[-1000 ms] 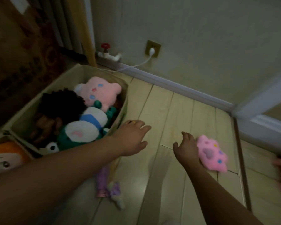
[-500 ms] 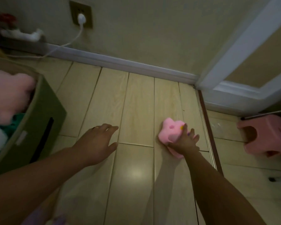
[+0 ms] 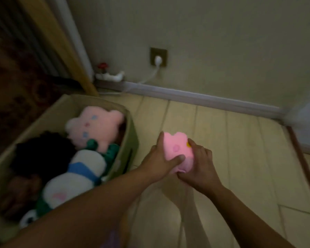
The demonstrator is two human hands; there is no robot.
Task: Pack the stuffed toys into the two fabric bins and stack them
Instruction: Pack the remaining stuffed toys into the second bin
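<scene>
Fuzzy plush toy (image 3: 176,149), glossy wood floor (image 3: 240,158)

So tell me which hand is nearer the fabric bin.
Left. The left hand grips the small pink plush on the side facing the fabric bin, just off its near wall. The right hand holds the plush's far side, farther from the bin.

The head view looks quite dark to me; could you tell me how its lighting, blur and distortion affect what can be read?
Head view: dim throughout, with dark toys in the fabric bin losing detail; motion blur softens edges; the baseboard bows from wide-angle distortion; the pink paw plush, held by left hand and right hand, stays readable.
</scene>
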